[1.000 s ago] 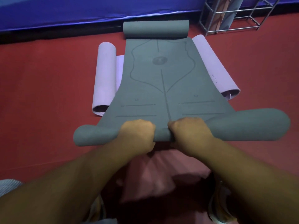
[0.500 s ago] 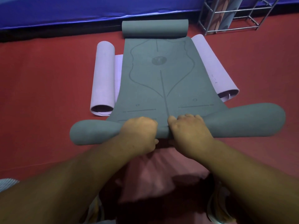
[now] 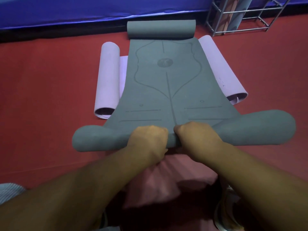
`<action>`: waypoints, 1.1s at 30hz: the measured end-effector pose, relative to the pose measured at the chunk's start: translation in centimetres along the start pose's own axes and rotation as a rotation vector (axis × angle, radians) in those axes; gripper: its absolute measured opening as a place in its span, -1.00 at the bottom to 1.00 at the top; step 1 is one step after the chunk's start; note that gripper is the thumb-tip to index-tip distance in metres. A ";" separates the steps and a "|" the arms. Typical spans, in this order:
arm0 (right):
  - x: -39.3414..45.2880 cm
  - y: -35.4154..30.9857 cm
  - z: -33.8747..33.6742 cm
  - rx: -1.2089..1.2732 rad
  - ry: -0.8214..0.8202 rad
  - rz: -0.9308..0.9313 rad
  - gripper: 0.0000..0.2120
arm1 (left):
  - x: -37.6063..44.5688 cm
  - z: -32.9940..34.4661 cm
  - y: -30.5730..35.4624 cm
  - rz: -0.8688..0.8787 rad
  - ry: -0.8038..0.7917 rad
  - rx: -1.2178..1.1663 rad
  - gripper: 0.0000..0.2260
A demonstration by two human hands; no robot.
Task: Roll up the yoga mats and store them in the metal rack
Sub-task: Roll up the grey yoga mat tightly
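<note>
One red carpeted floor (image 3: 41, 97) fills most of the room, bounded at the far side by a blue wall covering (image 3: 83, 9). The grey yoga mat (image 3: 166, 84) lies lengthwise on the floor, its far end curled into a roll and its near end rolled under my hands. A lilac yoga mat (image 3: 108, 77) lies crosswise beneath it, both its ends curled. The metal rack (image 3: 246, 15) stands at the far right, with rolled mats upright inside. My left hand (image 3: 148, 139) and my right hand (image 3: 196, 137) each grip the near roll, fingers curled over it, side by side at its centre.
</note>
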State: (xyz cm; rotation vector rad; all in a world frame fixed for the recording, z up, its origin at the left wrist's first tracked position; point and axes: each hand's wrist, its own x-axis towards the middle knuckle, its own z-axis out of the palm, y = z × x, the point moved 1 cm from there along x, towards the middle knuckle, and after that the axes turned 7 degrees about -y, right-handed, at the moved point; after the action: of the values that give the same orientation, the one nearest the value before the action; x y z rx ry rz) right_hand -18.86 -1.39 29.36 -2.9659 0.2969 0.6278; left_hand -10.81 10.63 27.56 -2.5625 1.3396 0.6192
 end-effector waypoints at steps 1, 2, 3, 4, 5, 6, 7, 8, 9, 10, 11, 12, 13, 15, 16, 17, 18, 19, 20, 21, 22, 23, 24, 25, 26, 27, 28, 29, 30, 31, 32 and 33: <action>-0.1 -0.2 0.1 -0.011 0.021 -0.014 -0.75 | 0.4 -0.2 -0.4 -0.008 -0.092 -0.046 -0.63; -0.2 -0.4 0.1 -0.034 0.051 -0.028 -0.73 | 0.8 -0.6 -0.7 -0.006 -0.159 -0.100 -0.57; -0.3 -0.6 0.0 -0.059 0.075 -0.035 -0.73 | 1.1 -0.9 -1.0 0.008 -0.205 -0.148 -0.55; -0.3 -0.6 -0.2 -0.074 0.088 -0.035 -0.75 | 1.3 -1.2 -1.2 0.025 -0.236 -0.182 -0.55; -0.3 -0.5 -0.4 -0.074 0.082 -0.026 -0.77 | 1.3 -1.4 -1.2 0.042 -0.253 -0.184 -0.56; -0.2 -0.3 -0.5 -0.063 0.062 -0.011 -0.77 | 1.1 -1.6 -1.0 0.057 -0.236 -0.152 -0.57; -0.1 -0.1 -0.6 -0.047 0.037 0.005 -0.76 | 0.9 -1.7 -0.8 0.063 -0.168 -0.092 -0.58; 0.1 0.1 -0.7 -0.033 0.015 0.018 -0.75 | 0.6 -1.7 -0.6 0.057 -0.056 -0.026 -0.58; 0.2 0.3 -0.8 -0.016 0.002 0.024 -0.74 | 0.3 -1.4 -0.5 0.049 0.063 0.030 -0.56; 0.3 0.6 -0.9 -0.004 -0.005 0.022 -0.72 | 0.1 -1.1 -0.3 0.044 0.153 0.070 -0.54; 0.3 0.7 -0.8 0.000 -0.009 0.013 -0.69 | 0.1 -0.7 -0.2 0.042 0.179 0.090 -0.55; 0.2 0.7 -0.6 -0.006 -0.007 0.000 -0.67 | 0.2 -0.3 -0.3 0.041 0.143 0.077 -0.58; 0.2 0.6 -0.3 -0.020 0.010 -0.014 -0.65 | 0.5 0.1 -0.7 0.040 0.067 0.033 -0.62; 0.1 0.2 0.2 -0.065 0.073 -0.050 -0.64 | 1.3 0.2 -1.5 0.065 -0.122 -0.092 -0.73; 0.1 0.0 0.2 -0.084 0.092 -0.064 -0.61 | 1.6 -0.2 -1.9 0.095 -0.213 -0.174 -0.77; 0.1 -0.1 0.0 -0.092 0.094 -0.069 -0.60 | 1.7 -0.7 -2.2 0.135 -0.286 -0.251 -0.79; 0.1 0.0 -0.4 -0.092 0.080 -0.066 -0.60 | 1.7 -1.2 -2.3 0.176 -0.337 -0.295 -0.80; 0.0 0.1 -0.7 -0.082 0.054 -0.058 -0.62 | 1.6 -1.5 -2.3 0.206 -0.351 -0.293 -0.79; 0.1 0.4 -0.9 -0.066 0.019 -0.050 -0.65 | 1.4 -1.9 -2.1 0.213 -0.327 -0.255 -0.73; 0.2 0.8 -1.0 -0.041 -0.016 -0.044 -0.66 | 1.2 -2.1 -1.8 0.189 -0.246 -0.186 -0.66; 0.3 1.1 -1.1 -0.008 -0.043 -0.039 -0.66 | 1.0 -2.2 -1.5 0.138 -0.121 -0.096 -0.59; 0.5 1.4 -1.0 0.029 -0.060 -0.034 -0.65 | 0.9 -1.9 -1.2 0.095 0.001 -0.005 -0.53; 0.5 1.6 -1.1 0.053 -0.065 -0.032 -0.64 | 0.7 -1.6 -0.6 0.078 0.081 0.060 -0.52; 0.5 1.7 -1.1 0.058 -0.058 -0.034 -0.62 | 0.7 -1.2 -0.3 0.085 0.108 0.084 -0.53; 0.4 1.7 -1.0 0.041 -0.036 -0.039 -0.60 | 0.9 -0.9 -0.4 0.095 0.074 0.067 -0.57; 0.3 1.6 -0.9 0.012 0.005 -0.048 -0.59 | 1.2 -0.9 -0.7 0.108 0.009 0.014 -0.62; 0.1 1.3 -0.6 -0.026 0.049 -0.059 -0.58 | 1.5 -0.9 -1.1 0.120 -0.079 -0.054 -0.66; 0.0 0.9 -0.3 -0.061 0.081 -0.068 -0.59 | 1.8 -1.1 -1.5 0.137 -0.165 -0.120 -0.69; -0.1 0.6 0.0 -0.076 0.084 -0.066 -0.60 | 1.8 -1.4 -1.7 0.154 -0.229 -0.160 -0.71; -0.1 0.5 0.2 -0.061 0.065 -0.055 -0.63 | 1.7 -1.5 -1.6 0.164 -0.250 -0.166 -0.71; 0.1 0.6 0.3 -0.028 0.030 -0.042 -0.65 | 1.5 -1.6 -1.5 0.152 -0.220 -0.146 -0.70; 0.3 0.9 0.3 0.011 -0.010 -0.032 -0.66 | 1.1 -1.5 -1.2 0.118 -0.136 -0.097 -0.67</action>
State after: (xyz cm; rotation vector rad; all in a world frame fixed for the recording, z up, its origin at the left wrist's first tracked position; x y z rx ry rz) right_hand -18.93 -2.28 28.97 -2.9503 0.2512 0.6347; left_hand -8.87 9.96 28.37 -2.4763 1.4550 0.8835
